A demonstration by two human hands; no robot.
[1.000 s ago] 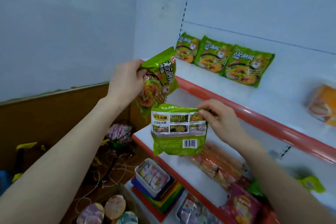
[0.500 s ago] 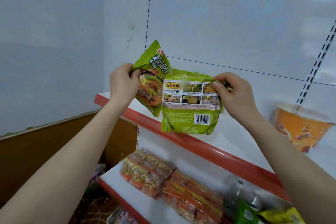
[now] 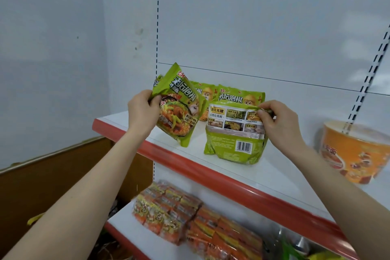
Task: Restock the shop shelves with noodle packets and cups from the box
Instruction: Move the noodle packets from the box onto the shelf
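My left hand (image 3: 143, 113) grips a green noodle packet (image 3: 179, 110) by its upper left edge, front side out, tilted over the upper white shelf (image 3: 274, 173). My right hand (image 3: 278, 122) pinches the top right corner of a second green packet (image 3: 234, 133), back side and barcode facing me, its bottom resting on the shelf. Behind them, green packets (image 3: 232, 96) of the same kind lean against the back panel.
An orange noodle cup (image 3: 354, 152) stands at the right of the upper shelf. The shelf has a red front strip (image 3: 211, 173). Orange noodle packets (image 3: 190, 224) lie in rows on the lower shelf. A brown board (image 3: 52, 175) is at the left.
Both hands have carried their packets forward over the upper shelf and apart from each other. The right packet now rests on the shelf in front of the stocked row.
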